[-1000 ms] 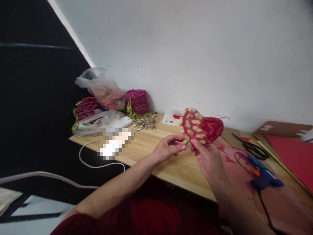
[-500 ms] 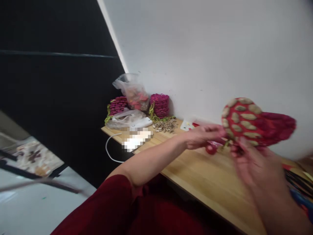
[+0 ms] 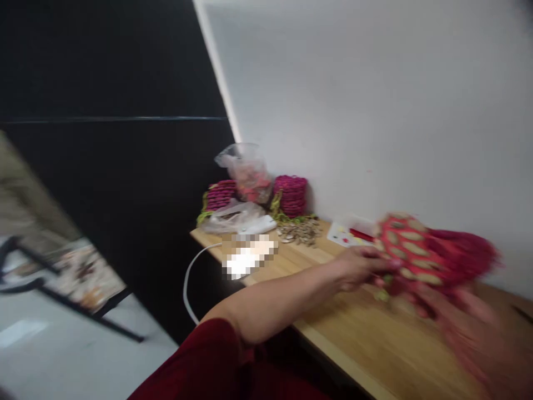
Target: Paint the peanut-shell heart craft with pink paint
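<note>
A red and magenta craft piece [image 3: 412, 250], covered on one side with rows of pale oval seeds or shells, is held up over the right part of the wooden table. My left hand [image 3: 366, 266] pinches its left lower edge, beside a bit of yellow-green strands [image 3: 382, 289]. Gripping the lower side from the right is my right hand [image 3: 453, 316], blurred by motion. The magenta part of the piece sticks out to the right, also smeared.
On the wooden table [image 3: 350, 333] stand two magenta coils [image 3: 290, 195], a plastic bag with red pieces [image 3: 251, 180], a pile of pale shells [image 3: 303, 230], a white card [image 3: 342, 234] and a white power strip [image 3: 260, 224]. A cable hangs at the left edge.
The view has shifted, so the table things appear farther right and lower. Both hands and the craft piece have moved down in view; the piece is still held.
</note>
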`<state>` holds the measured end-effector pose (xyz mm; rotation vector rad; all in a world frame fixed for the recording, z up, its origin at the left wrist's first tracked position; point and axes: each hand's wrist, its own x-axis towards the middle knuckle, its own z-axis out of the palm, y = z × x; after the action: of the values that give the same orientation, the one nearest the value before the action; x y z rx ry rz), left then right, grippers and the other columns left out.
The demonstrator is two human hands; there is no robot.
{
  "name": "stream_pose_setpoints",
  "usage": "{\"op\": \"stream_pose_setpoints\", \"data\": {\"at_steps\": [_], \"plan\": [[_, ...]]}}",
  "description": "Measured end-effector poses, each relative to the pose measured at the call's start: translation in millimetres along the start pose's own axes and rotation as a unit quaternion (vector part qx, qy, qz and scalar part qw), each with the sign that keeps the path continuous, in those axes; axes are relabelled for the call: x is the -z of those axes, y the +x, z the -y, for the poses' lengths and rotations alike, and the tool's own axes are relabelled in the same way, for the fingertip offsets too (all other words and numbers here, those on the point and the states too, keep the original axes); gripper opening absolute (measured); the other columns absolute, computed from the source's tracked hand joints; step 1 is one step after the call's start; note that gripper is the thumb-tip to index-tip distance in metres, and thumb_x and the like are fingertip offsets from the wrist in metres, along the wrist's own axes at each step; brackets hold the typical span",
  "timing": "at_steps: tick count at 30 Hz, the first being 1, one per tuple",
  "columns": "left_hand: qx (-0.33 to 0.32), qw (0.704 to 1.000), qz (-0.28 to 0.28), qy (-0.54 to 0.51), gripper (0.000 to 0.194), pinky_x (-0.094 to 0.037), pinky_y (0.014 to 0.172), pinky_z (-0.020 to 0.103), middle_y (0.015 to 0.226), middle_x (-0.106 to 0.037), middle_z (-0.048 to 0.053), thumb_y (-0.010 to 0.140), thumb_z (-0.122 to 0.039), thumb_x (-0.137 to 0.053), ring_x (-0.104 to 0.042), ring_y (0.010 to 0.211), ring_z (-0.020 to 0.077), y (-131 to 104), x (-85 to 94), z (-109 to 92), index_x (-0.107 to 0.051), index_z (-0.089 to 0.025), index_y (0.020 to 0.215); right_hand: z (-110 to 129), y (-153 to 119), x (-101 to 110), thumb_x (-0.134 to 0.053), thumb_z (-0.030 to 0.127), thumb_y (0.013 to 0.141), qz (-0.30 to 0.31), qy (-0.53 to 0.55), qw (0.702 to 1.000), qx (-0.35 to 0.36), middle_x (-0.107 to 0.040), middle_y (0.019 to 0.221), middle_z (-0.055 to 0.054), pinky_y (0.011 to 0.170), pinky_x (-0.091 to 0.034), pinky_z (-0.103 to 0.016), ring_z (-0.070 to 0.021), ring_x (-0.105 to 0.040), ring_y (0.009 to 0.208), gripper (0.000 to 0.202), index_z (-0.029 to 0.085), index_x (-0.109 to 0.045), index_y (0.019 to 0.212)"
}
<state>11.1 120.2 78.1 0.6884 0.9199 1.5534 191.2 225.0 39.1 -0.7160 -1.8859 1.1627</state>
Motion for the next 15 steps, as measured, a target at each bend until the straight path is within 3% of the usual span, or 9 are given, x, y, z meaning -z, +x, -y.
{"op": "stream_pose_setpoints", "data": {"at_steps": [2,5,7,9,11,13,15], "plan": [[-0.069,0.993,-0.087,-0.040,0.033,-0.042,0.046,0.019,0.069,-0.072,0.007,0.060,-0.025,-0.102,-0.065,0.059,0.0123,-0.7,8.9,-1.8,-0.074,-0.009,0.068,11.9,-1.8,10.8,-0.086,0.070,0.069,0.024,-0.051,0.996,-0.064,-0.079,0.084,-0.012,0.058,-0.049,-0.039,-0.0248,-0.065,0.065,0.047,0.029,-0.082,0.092],[-0.099,0.989,-0.085,-0.071,0.033,-0.047,0.053,0.014,0.072,-0.073,0.002,0.064,-0.025,-0.102,-0.069,0.066,0.0094,10.6,28.2,-4.1,-0.074,-0.013,0.074,28.6,7.6,23.1,-0.073,0.074,0.080,-0.050,-0.076,0.996,-0.025,-0.075,0.076,-0.007,0.065,-0.050,-0.034,-0.0223,-0.065,0.070,0.053,0.022,-0.078,0.081],[-0.111,0.986,-0.086,-0.090,0.034,-0.054,0.062,0.014,0.071,-0.072,-0.002,0.065,-0.027,-0.102,-0.072,0.070,0.0089,20.5,39.6,-2.1,-0.071,-0.016,0.076,33.3,17.1,26.8,-0.067,0.068,0.088,-0.109,-0.085,0.990,0.016,-0.076,0.080,-0.006,0.073,-0.052,-0.034,-0.0219,-0.068,0.077,0.048,0.021,-0.078,0.087],[-0.139,0.978,-0.120,-0.099,0.038,-0.057,0.061,0.018,0.071,-0.072,-0.002,0.063,-0.028,-0.103,-0.071,0.063,0.0098,27.0,48.6,3.9,-0.072,-0.016,0.080,33.4,22.9,24.5,-0.070,0.058,0.087,-0.131,-0.102,0.985,0.035,-0.078,0.091,-0.006,0.078,-0.054,-0.036,-0.0223,-0.069,0.082,0.041,0.021,-0.078,0.104],[-0.140,0.978,-0.123,-0.092,0.043,-0.057,0.058,0.018,0.073,-0.073,-0.001,0.061,-0.033,-0.105,-0.070,0.060,0.0101,29.9,55.8,12.8,-0.071,-0.016,0.082,31.4,23.3,16.0,-0.079,0.049,0.082,-0.096,-0.166,0.981,0.024,-0.078,0.096,-0.006,0.079,-0.054,-0.037,-0.0230,-0.069,0.084,0.049,0.022,-0.074,0.123],[-0.140,0.979,-0.127,-0.079,0.051,-0.056,0.055,0.018,0.073,-0.074,-0.001,0.056,-0.039,-0.106,-0.070,0.058,0.0098,31.6,62.1,22.2,-0.070,-0.016,0.084,28.3,20.6,4.3,-0.092,0.040,0.070,-0.046,-0.273,0.960,0.048,-0.077,0.105,-0.007,0.090,-0.053,-0.041,-0.0272,-0.069,0.099,0.053,0.024,-0.078,0.118],[-0.136,0.981,-0.127,-0.044,0.058,-0.054,0.052,0.018,0.071,-0.074,0.000,0.053,-0.047,-0.106,-0.069,0.056,0.0102,33.1,67.0,30.0,-0.068,-0.015,0.084,24.1,19.2,-6.4,-0.095,0.033,0.071,0.004,-0.343,0.935,0.091,-0.076,0.106,-0.008,0.096,-0.051,-0.042,-0.0296,-0.067,0.108,0.040,0.025,-0.081,0.108]]}}
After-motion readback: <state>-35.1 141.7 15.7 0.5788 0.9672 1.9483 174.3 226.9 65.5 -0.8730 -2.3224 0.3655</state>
